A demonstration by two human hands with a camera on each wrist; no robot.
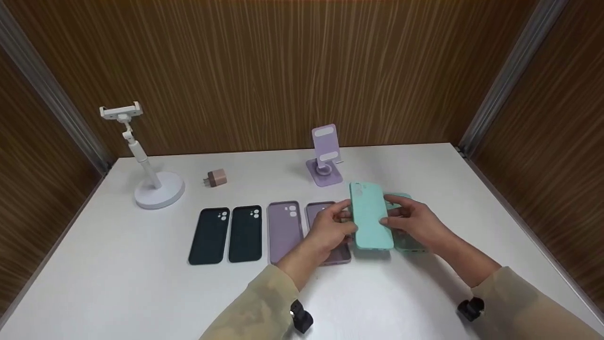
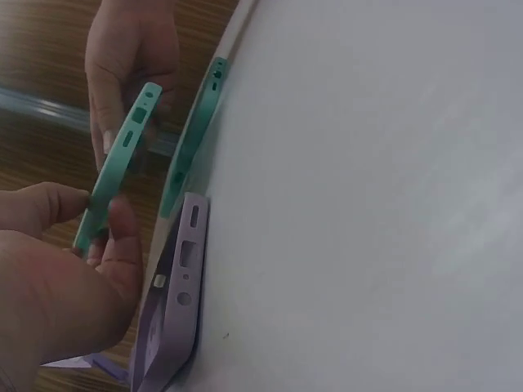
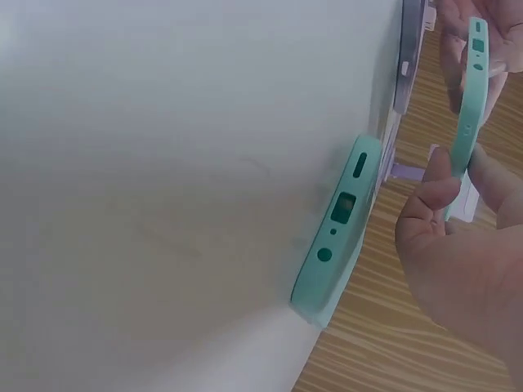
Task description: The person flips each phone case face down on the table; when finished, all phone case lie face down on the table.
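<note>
A mint-green phone case [image 1: 372,217] is held above the table between both hands, its back with the camera cutouts facing up in the head view. My left hand [image 1: 330,226] pinches its left long edge, and my right hand [image 1: 415,219] pinches the right one. Both wrist views show the raised case's bottom edge with its port openings, clear of the tabletop. Another mint-green case [image 1: 409,243] lies on the table, partly hidden under the right hand. Below the left hand is a purple case [image 1: 340,255], partly covered by that hand.
Left of the hands lie another purple case [image 1: 285,231] and two dark cases [image 1: 245,233] in a row. Behind stand a purple phone stand [image 1: 325,146] and a white phone holder [image 1: 159,191], with a pink charger plug [image 1: 217,177] between them. A wood-grain panel [image 1: 264,75] rises behind the table.
</note>
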